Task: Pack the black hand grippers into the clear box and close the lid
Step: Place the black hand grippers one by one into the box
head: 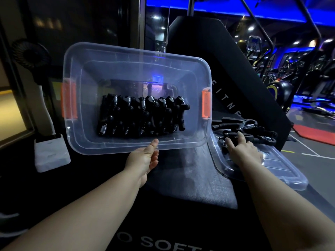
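Packing is looking well advanced but unfinished. Two tight rows of black hand grippers (143, 116) are lying inside the clear box (116, 57), which is tipping its open mouth toward the camera at about eleven o'clock from the view's centre. A small pile of loose grippers (253, 129) is waiting outside, at three o'clock from the box, resting partly on the lid (282, 171). The lid is lying flat on the grey mat (190, 178) at four o'clock. By my judgement those loose ones are yet to go in, and the lid and orange latches (206, 104) are yet to be closed.

The left hand (145, 160) is reaching up and pinching the box's near rim at six o'clock, thumb on top and fingers curling beneath. The right hand (241, 151) is stretching forward over the lid, fingers extended and touching the loose pile, not closing round any gripper as far as is visible.
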